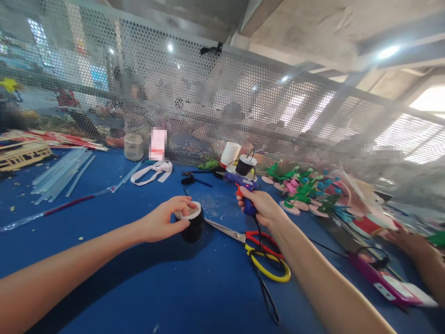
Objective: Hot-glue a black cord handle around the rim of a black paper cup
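Over on the left, pale translucent strips (62,175) lie in a loose pile on the blue tabletop (201,299), with a looped white ribbon (153,173) farther along. Next comes the left hand (163,219), fingers and thumb pinching the rim of a small black-sided cup (192,231), which sits near the middle of the worktop. Its visible wall is already dark; the rim is white, and I can't make out a finished handle. Behind it a similar black cup (245,167) carries a thin wire loop, so I'd judge the held one only partway along. The right hand (260,204) is wrapped around a blue glue gun (240,179), its nozzle well apart from the held cup, so no glue seems to be going on just now. Scissors (239,237) lie between cup and right forearm, unused. Farther right are green-leaved flower pieces (301,190).
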A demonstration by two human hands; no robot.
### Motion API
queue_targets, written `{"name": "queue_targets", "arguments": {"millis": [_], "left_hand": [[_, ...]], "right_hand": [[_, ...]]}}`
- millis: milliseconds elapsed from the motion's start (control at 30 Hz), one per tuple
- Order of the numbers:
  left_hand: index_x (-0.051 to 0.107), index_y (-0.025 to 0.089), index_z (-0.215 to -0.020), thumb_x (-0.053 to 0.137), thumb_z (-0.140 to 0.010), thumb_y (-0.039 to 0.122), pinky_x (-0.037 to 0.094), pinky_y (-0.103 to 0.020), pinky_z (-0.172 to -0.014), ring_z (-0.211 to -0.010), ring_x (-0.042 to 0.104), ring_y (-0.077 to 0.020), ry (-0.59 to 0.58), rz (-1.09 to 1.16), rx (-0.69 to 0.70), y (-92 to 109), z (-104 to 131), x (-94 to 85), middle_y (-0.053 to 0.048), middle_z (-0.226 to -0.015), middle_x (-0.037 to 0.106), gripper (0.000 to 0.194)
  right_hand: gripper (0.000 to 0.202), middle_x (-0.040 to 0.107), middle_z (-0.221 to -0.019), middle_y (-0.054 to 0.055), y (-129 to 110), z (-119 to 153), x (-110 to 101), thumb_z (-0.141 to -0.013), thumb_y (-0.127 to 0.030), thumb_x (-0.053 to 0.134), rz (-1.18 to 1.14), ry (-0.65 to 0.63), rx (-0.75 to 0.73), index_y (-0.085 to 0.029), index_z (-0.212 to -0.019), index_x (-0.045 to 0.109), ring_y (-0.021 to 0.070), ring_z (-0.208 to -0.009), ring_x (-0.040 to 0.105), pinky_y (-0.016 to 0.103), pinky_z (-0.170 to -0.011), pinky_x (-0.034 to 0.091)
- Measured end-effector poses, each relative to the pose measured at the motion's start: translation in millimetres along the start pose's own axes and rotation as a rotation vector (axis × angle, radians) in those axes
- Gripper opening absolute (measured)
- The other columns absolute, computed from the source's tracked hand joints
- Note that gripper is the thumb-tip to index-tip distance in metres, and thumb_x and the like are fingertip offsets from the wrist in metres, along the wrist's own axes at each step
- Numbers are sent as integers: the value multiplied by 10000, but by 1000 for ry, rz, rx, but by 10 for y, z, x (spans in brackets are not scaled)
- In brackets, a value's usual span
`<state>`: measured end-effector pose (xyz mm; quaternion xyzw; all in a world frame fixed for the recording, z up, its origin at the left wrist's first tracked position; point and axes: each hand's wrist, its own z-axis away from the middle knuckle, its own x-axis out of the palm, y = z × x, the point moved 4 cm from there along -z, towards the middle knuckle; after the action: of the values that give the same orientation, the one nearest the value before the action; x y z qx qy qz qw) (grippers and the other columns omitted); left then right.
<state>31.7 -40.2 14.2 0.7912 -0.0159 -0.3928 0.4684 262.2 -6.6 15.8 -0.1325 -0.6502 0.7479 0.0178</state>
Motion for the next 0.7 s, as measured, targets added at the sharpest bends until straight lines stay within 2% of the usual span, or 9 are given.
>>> {"name": "queue_targets", "arguments": {"millis": [167, 267, 300, 400, 467, 533, 633, 700], "left_hand": [[417, 174, -658, 493, -698, 124, 274, -439, -971, -1207, 344, -239, -11, -19, 25, 14, 16, 18, -110, -1147, 533, 100], [410, 176, -655, 501, -702, 136, 272, -445, -968, -1213, 335, -240, -14, 3, -2, -7, 18, 14, -110, -1155, 533, 109], [408, 176, -653, 502, -703, 142, 269, -447, -967, -1215, 334, -241, -15, 17, -14, -16, 18, 8, -109, -1154, 537, 112], [405, 175, -640, 506, -707, 165, 261, -447, -966, -1214, 337, -244, -11, 67, -49, -39, 12, -25, -102, -1149, 550, 122], [408, 172, -630, 505, -714, 182, 260, -434, -967, -1218, 333, -243, -15, 110, -60, -49, 5, -47, -99, -1159, 545, 129], [413, 170, -625, 508, -719, 197, 252, -419, -973, -1225, 322, -238, -27, 160, -65, -55, -3, -61, -96, -1167, 540, 136], [416, 166, -615, 515, -718, 215, 240, -403, -978, -1213, 332, -236, -24, 260, -74, -60, -17, -68, -93, -1119, 563, 151], [408, 163, -603, 523, -709, 236, 264, -399, -957, -1178, 369, -247, -17, 348, -98, -61, -25, -61, -93, -1086, 570, 173]], "right_hand": [[255, 531, -517, -7, 67, -319, 110, -837, -296, 445, 225, 38, 44, -107, -686, 527, 67, -395, 481, 209, -406, 441], [232, 595, -819, 36, 194, -460, 210, -837, -304, 460, 393, 54, 48, -109, -935, 541, 113, -640, 575, 285, -571, 493], [232, 587, -908, 52, 227, -487, 241, -827, -293, 481, 448, 66, 33, -117, -965, 543, 146, -749, 580, 322, -644, 487], [138, 572, -977, 148, 240, -475, 313, -779, -210, 533, 581, 130, -70, -88, -782, 597, 292, -1004, 491, 425, -817, 380], [152, 570, -960, 188, 177, -367, 361, -765, -184, 526, 628, 143, -179, -106, -647, 581, 337, -1073, 425, 442, -866, 311], [176, 581, -936, 147, 84, -175, 421, -783, -228, 497, 639, 95, -295, -137, -651, 571, 287, -1031, 459, 401, -867, 316], [181, 595, -810, 41, -51, 209, 525, -808, -311, 449, 588, -46, -457, -181, -745, 557, 163, -800, 545, 275, -752, 399], [113, 569, -787, 31, -143, 482, 603, -769, -286, 513, 478, -171, -690, -177, -747, 533, 149, -757, 533, 254, -698, 412]]}}
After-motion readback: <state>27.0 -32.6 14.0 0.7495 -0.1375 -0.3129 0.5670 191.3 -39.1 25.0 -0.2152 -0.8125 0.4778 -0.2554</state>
